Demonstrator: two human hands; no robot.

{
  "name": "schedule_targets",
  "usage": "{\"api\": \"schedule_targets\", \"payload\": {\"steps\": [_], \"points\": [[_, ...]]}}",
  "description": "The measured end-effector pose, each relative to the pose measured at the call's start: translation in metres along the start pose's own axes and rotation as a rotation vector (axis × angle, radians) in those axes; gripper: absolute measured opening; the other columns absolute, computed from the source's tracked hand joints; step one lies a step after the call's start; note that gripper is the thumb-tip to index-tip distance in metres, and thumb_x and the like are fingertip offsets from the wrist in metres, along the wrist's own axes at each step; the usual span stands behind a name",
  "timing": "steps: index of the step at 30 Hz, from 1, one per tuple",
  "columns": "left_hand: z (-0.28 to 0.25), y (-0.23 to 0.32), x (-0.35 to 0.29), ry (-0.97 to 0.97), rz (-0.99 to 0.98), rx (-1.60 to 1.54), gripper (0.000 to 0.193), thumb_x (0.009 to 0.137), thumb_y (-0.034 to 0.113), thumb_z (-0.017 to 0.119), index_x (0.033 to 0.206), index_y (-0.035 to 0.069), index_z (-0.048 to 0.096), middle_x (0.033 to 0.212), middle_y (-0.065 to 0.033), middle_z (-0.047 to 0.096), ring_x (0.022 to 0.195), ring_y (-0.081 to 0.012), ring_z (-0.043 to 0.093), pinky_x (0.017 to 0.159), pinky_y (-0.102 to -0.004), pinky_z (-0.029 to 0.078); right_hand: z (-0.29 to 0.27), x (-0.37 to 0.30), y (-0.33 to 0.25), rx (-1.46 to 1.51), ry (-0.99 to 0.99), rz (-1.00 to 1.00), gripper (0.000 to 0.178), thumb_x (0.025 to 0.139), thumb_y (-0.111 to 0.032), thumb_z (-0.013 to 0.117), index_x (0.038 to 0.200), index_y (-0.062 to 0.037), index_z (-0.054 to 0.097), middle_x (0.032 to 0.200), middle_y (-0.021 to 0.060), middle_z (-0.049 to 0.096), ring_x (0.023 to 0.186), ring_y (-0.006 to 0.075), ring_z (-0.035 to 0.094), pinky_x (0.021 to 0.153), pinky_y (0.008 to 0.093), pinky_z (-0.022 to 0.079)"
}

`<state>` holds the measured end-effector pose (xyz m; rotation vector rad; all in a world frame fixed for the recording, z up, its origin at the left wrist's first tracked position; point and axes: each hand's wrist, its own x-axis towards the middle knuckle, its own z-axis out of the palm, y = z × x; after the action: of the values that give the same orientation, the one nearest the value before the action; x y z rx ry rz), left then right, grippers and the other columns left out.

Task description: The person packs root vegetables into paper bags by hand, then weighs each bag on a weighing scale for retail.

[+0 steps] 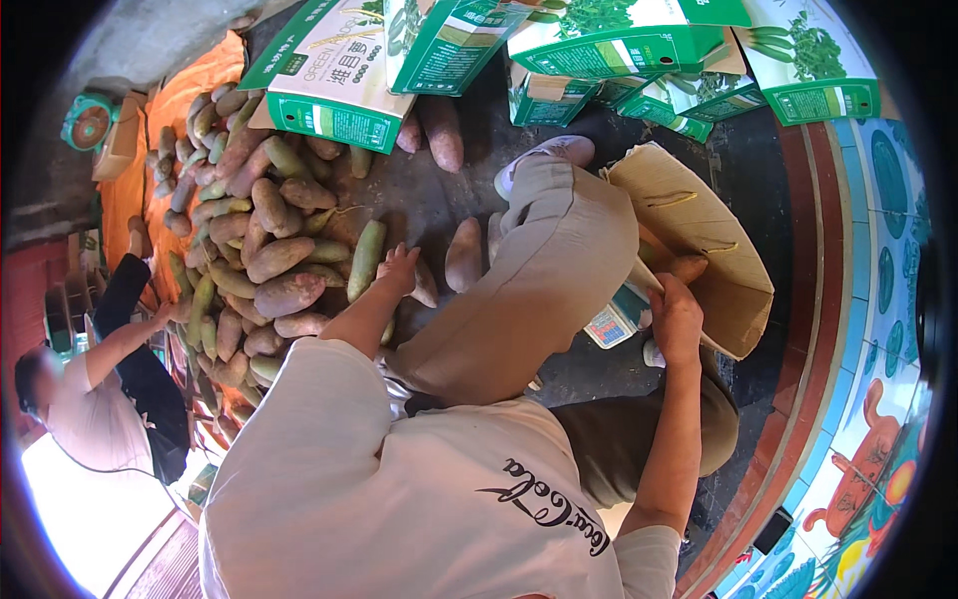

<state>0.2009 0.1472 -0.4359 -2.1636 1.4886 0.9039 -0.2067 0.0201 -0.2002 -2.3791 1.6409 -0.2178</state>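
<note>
My left hand (399, 268) reaches out with its fingers apart at the right edge of a big pile of long radishes (284, 258), some green, some reddish-brown and dusty. A green radish (366, 260) lies just left of the hand. The tapered brownish radish (425, 286) is close on its right side; whether they touch I cannot tell. My right hand (677, 317) is closed on the near edge of an open cardboard box (733, 285), which stands tilted beside my knee. Inside the box a reddish radish (689, 268) shows in part.
Green-and-white printed cartons (619, 50) stand along the far side. Loose radishes (464, 256) lie on the dark floor near my leg. A small device with a blue keypad (609, 327) sits below the box. Another person (100, 399) works at the pile's left; a tiled wall (878, 299) borders the right.
</note>
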Motion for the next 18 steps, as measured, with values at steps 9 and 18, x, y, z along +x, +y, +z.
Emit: {"api": "schedule_targets", "payload": {"steps": [9, 18], "points": [[-0.012, 0.012, 0.012, -0.204, 0.131, 0.349, 0.056, 0.076, 0.015, 0.066, 0.129, 0.021, 0.048, 0.126, -0.0129, 0.044, 0.118, -0.0317, 0.045, 0.092, -0.039, 0.045, -0.003, 0.003, -0.006, 0.033, 0.019, 0.033, 0.017, 0.076, -0.007, 0.063, 0.092, -0.0074, 0.059, 0.085, 0.011, 0.061, 0.083, 0.03, 0.06, 0.072, 0.0383, 0.048], [0.005, -0.005, 0.0, -0.176, 0.178, 0.321, 0.044, 0.079, 0.019, 0.064, 0.121, 0.015, 0.052, 0.119, -0.0111, 0.054, 0.114, -0.0271, 0.052, 0.087, -0.0393, 0.047, 0.0, 0.006, -0.001, 0.039, 0.0, 0.018, 0.018, 0.076, -0.007, 0.064, 0.093, -0.0068, 0.059, 0.085, 0.0113, 0.061, 0.083, 0.0302, 0.06, 0.072, 0.0392, 0.047]]}}
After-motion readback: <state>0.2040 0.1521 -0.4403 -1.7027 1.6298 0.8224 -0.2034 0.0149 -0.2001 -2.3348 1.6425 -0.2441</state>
